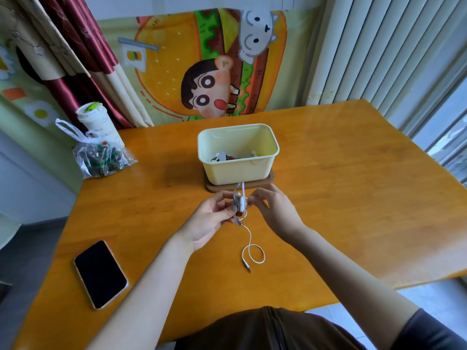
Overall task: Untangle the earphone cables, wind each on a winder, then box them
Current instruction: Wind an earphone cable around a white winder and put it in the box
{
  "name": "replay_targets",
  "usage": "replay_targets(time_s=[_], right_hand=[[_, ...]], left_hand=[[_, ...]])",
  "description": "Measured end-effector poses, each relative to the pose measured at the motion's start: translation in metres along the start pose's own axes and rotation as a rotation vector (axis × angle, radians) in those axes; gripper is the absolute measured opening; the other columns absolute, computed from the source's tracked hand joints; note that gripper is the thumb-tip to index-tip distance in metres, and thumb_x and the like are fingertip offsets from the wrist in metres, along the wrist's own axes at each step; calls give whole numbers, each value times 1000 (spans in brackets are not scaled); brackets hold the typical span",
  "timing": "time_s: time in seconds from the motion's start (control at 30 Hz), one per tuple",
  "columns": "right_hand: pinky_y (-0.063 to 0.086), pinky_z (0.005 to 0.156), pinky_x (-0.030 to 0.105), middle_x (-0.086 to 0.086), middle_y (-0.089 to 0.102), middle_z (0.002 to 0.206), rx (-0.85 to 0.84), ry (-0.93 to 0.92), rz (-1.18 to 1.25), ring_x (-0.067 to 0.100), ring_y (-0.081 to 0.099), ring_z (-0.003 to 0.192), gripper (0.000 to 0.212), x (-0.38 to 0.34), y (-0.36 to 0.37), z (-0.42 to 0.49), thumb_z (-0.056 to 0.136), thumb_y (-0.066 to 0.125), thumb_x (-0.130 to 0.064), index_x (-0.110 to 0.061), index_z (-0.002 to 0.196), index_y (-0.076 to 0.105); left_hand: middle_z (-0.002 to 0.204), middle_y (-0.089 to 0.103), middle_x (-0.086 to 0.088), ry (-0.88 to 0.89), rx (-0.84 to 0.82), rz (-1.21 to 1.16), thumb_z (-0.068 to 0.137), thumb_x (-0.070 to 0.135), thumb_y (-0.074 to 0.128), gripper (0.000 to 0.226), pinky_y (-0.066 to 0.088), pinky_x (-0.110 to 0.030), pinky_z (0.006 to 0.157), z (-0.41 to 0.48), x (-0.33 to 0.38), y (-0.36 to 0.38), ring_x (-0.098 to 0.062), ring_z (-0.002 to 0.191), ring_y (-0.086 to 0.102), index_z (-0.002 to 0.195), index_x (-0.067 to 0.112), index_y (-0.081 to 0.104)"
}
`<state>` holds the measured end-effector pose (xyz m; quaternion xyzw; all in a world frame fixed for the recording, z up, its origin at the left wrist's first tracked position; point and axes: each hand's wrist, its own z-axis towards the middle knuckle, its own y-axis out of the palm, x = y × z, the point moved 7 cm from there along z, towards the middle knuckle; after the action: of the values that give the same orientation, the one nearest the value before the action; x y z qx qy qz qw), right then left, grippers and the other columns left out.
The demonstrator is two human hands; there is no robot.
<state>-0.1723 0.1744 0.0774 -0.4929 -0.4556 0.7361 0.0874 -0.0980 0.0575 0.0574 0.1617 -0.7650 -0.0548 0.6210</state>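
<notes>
A white earphone cable (249,238) hangs between my two hands above the wooden table (341,188); its lower end curls into a loop on the tabletop and ends in a jack plug (247,267). My left hand (214,218) pinches a small white winder (240,202) with cable on it. My right hand (271,205) pinches the cable beside the winder. Behind them a pale yellow box (238,170) stands on a brown lid (265,184). Inside it lie other wound earphones (223,157), partly hidden by the front wall.
A black phone (100,274) lies on the table's front left. At the back left stand a clear plastic bag (101,157) and a white cup (97,122). A cartoon cloth hangs behind the table, and blinds run along the right.
</notes>
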Motion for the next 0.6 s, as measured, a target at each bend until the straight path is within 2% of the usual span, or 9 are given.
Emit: replay_targets(time_s=[0.2,0.3,0.43,0.5,0.6], right_hand=[[48,77,40,4,55,100,-43,-34,-38,24,55,92,20,-4,21,-12,97,50,-26,-17,106,65],[47,80,39,2,56,100,-78,-42,-40,23,55,96,17,-3,29,-17,95,53,-29,-22,98,68],[47,76,36,3,60,96,-51,-80,-7,23,58,89,18,-6,29,-21,96,52,-21,-17,95,69],[47,71,32,4,60,94,-53,-77,28,23,60,83,18,-8,28,-20,97,49,-15,-13,95,67],[48,70,34,5,57,92,-66,-95,54,23,59,75,19,-11,28,-21,97,45,-11,-10,95,65]], left_hand=[[90,68,-8,-5,192,-450,92,-3,46,21,51,-14,64,3,-10,-3,-10,73,62,97,13,57],[89,64,-9,68,297,-572,93,-2,46,16,52,-13,65,7,-6,-12,-9,72,65,94,11,57],[88,56,-7,117,437,-493,92,-3,50,14,51,-13,64,12,-7,-26,-8,68,64,94,9,57],[89,56,-7,120,482,-411,91,-4,52,14,51,-13,63,13,-9,-30,-12,73,61,95,8,58],[81,59,-6,110,542,-275,90,-6,54,14,49,-13,59,10,-13,-33,-14,71,55,94,7,60]])
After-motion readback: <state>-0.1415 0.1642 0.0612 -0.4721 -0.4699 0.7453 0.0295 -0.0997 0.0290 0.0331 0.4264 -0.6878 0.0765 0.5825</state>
